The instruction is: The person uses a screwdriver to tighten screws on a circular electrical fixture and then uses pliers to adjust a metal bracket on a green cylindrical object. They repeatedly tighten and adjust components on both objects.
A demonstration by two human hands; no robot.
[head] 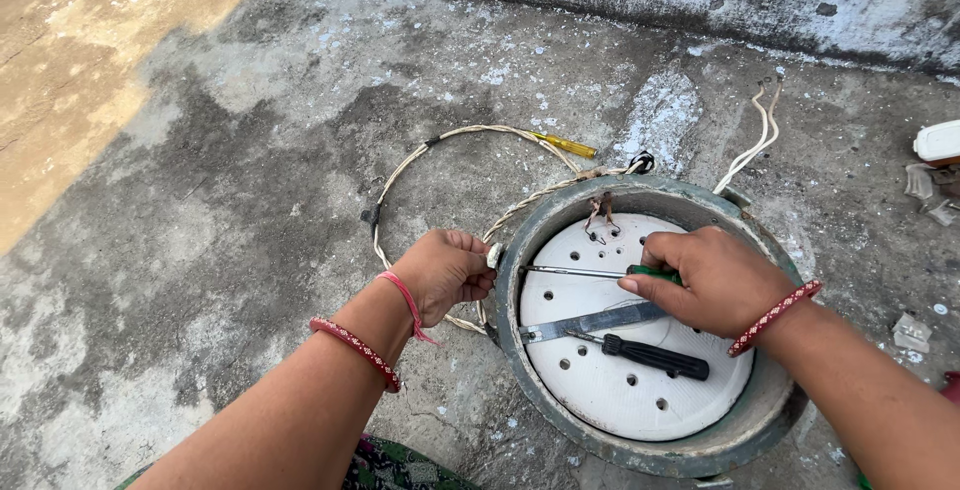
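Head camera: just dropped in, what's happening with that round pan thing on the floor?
A person works on a round metal housing holding a white perforated plate, set on a concrete floor. The right hand drives a green-handled screwdriver toward the housing's left wall. The left hand grips a small white part outside that wall. A black-handled screwdriver and a metal strip lie on the plate.

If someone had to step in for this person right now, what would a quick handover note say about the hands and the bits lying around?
Left hand: closed against the outer rim of the round green housing, pinching a small white part at the edge.
Right hand: gripping a green-handled screwdriver, its shaft lying level, tip pointing at the left rim.
On the white perforated plate: a black-handled screwdriver and a flat metal strip, both loose.
Braided cord loops on the concrete; a yellow-handled tool lies beyond.
Whether the rim fastening is loose or tight cannot be told.
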